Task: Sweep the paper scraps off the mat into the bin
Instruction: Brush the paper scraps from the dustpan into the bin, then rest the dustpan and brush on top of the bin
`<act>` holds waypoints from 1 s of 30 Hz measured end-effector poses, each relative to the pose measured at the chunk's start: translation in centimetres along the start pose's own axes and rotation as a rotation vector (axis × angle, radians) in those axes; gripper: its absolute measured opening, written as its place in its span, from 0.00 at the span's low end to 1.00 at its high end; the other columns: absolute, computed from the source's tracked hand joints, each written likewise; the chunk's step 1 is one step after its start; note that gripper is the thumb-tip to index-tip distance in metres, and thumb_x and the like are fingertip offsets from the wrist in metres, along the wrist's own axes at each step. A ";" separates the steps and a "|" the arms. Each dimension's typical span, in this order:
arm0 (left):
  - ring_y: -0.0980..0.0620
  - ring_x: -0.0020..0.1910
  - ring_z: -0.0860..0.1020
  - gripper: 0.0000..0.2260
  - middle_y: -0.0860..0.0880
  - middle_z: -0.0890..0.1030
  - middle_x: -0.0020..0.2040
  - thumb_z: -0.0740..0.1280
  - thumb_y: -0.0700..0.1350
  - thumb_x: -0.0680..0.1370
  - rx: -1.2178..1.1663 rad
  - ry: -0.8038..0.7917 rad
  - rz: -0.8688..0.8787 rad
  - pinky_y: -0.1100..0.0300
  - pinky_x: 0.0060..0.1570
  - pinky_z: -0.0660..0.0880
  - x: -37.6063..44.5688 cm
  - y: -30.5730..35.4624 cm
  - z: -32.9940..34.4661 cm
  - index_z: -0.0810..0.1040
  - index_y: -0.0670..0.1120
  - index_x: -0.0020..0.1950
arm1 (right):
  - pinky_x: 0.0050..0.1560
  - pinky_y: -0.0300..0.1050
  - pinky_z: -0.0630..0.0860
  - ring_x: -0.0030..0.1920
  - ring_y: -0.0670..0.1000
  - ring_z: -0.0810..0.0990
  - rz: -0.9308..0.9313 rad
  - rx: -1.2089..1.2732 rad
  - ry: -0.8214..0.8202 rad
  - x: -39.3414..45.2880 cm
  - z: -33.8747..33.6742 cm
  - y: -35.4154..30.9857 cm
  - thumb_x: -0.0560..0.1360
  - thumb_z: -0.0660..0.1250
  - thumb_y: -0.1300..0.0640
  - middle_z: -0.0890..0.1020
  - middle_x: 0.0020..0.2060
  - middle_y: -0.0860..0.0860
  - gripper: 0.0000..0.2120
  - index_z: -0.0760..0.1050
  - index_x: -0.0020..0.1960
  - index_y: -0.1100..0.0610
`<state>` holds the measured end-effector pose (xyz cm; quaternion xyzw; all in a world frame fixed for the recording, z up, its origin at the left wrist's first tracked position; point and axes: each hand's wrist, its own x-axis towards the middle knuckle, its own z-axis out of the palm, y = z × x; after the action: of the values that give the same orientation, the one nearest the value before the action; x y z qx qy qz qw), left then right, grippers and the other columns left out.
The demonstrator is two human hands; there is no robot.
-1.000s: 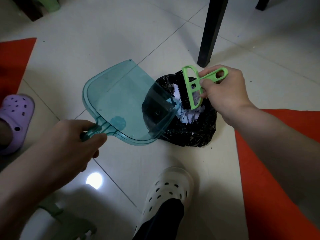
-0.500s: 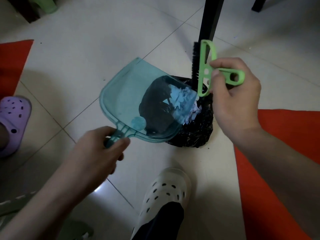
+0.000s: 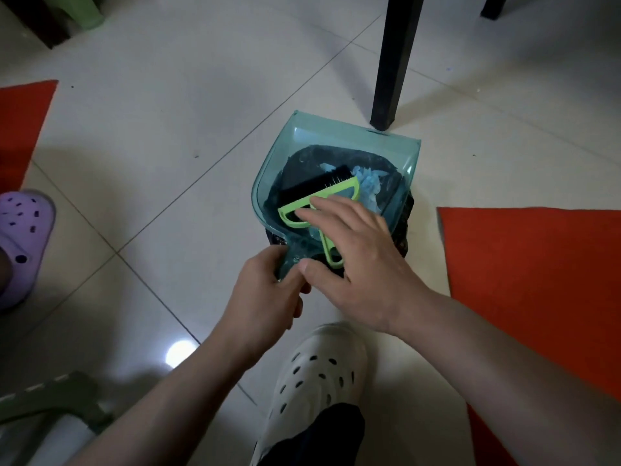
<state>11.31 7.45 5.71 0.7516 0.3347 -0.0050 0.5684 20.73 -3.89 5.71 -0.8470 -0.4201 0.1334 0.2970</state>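
Head view, left hand (image 3: 268, 290) gripping dustpan (image 3: 339, 169) handle

Two bare hands are counted at centre frame, a left hand (image 3: 268, 290) and a right hand (image 3: 356, 264). One translucent teal plastic dustpan (image 3: 299, 153), one green-handled black-bristled brush (image 3: 322, 196) and one black bin bag (image 3: 401, 243) are seen. Two red mats are counted, one at left (image 3: 23, 122), one at right (image 3: 537, 280). Two perforated clogs are counted, one purple (image 3: 23, 237), one white (image 3: 316, 375). Two black furniture legs are seen in the upper right (image 3: 393, 58) (image 3: 492, 6).
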 end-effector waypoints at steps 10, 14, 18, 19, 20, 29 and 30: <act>0.50 0.28 0.78 0.08 0.43 0.81 0.39 0.66 0.41 0.77 0.090 -0.031 -0.041 0.56 0.27 0.76 3.0 -1.6 1.2 0.76 0.42 0.55 | 0.69 0.43 0.63 0.67 0.46 0.67 0.133 0.235 0.266 -2.3 1.3 1.0 0.75 0.57 0.45 0.73 0.63 0.45 0.22 0.73 0.66 0.51; 0.47 0.37 0.83 0.15 0.46 0.81 0.45 0.69 0.43 0.76 0.176 -0.027 -0.071 0.50 0.38 0.82 3.7 -2.1 1.3 0.75 0.43 0.62 | 0.65 0.48 0.68 0.65 0.47 0.69 0.178 0.301 0.309 -3.5 1.7 1.4 0.75 0.58 0.47 0.74 0.60 0.45 0.21 0.74 0.64 0.53; 0.48 0.43 0.82 0.16 0.50 0.81 0.47 0.72 0.46 0.72 0.253 0.026 -0.073 0.45 0.48 0.80 3.5 -2.4 1.2 0.75 0.46 0.58 | 0.65 0.49 0.70 0.64 0.45 0.70 0.214 0.350 0.343 -4.7 1.8 1.8 0.74 0.59 0.48 0.74 0.59 0.43 0.19 0.75 0.63 0.51; 0.48 0.45 0.82 0.19 0.50 0.81 0.49 0.73 0.46 0.72 0.254 0.029 -0.082 0.45 0.49 0.80 3.5 -2.5 1.3 0.74 0.46 0.60 | 0.64 0.49 0.70 0.65 0.45 0.70 0.224 0.355 0.341 -5.0 1.8 1.9 0.74 0.59 0.48 0.74 0.59 0.43 0.19 0.75 0.63 0.51; 0.48 0.47 0.82 0.22 0.50 0.81 0.51 0.74 0.47 0.71 0.255 0.033 -0.093 0.45 0.50 0.80 3.4 -2.7 1.4 0.72 0.46 0.62 | 0.64 0.49 0.70 0.65 0.45 0.70 0.232 0.359 0.338 -5.2 1.9 1.9 0.74 0.59 0.47 0.74 0.59 0.43 0.19 0.75 0.63 0.50; 0.54 0.55 0.75 0.20 0.53 0.74 0.55 0.73 0.47 0.71 0.176 0.317 0.008 0.49 0.57 0.75 2.6 -2.3 2.6 0.70 0.52 0.60 | 0.63 0.50 0.71 0.63 0.44 0.72 0.265 0.369 0.406 -6.9 1.8 3.2 0.74 0.60 0.49 0.75 0.57 0.44 0.18 0.75 0.62 0.51; 0.52 0.60 0.72 0.23 0.52 0.72 0.59 0.71 0.49 0.70 0.230 0.394 0.058 0.47 0.62 0.72 2.3 -2.0 2.9 0.69 0.51 0.64 | 0.63 0.49 0.72 0.63 0.45 0.72 0.274 0.376 0.423 -7.3 1.7 3.4 0.74 0.61 0.50 0.76 0.57 0.44 0.17 0.75 0.62 0.51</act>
<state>13.13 6.34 2.10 0.8072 0.4147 0.1201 0.4026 17.62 -10.60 2.06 -0.8349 -0.1990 0.0685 0.5087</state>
